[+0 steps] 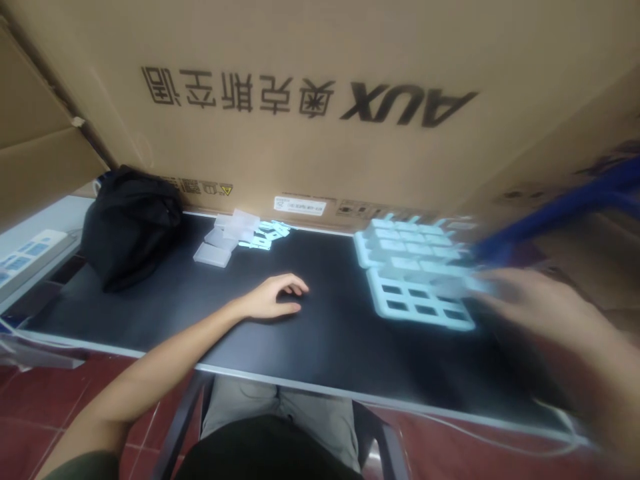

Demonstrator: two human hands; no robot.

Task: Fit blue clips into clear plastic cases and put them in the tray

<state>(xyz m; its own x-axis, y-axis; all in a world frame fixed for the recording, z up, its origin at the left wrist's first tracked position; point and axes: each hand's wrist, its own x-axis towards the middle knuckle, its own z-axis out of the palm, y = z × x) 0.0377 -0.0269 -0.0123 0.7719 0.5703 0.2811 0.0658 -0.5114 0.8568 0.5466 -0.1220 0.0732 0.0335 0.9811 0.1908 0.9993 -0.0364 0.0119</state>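
My left hand rests on the black tabletop with nothing in it. Its fingers curl loosely and stay apart from the thumb. At the right, my right hand is smeared by motion, its fingertips at the right side of a light blue plastic tray with square openings. A pale blue blurred piece lies by those fingertips; whether they grip it cannot be made out. Behind the tray stands a light blue gridded piece with prongs along its back edge.
Translucent flat cases and a heap of small light blue pieces lie at the back. A black cloth bag sits left, near a white power strip. A large cardboard box walls the back; a blue bar slants at right.
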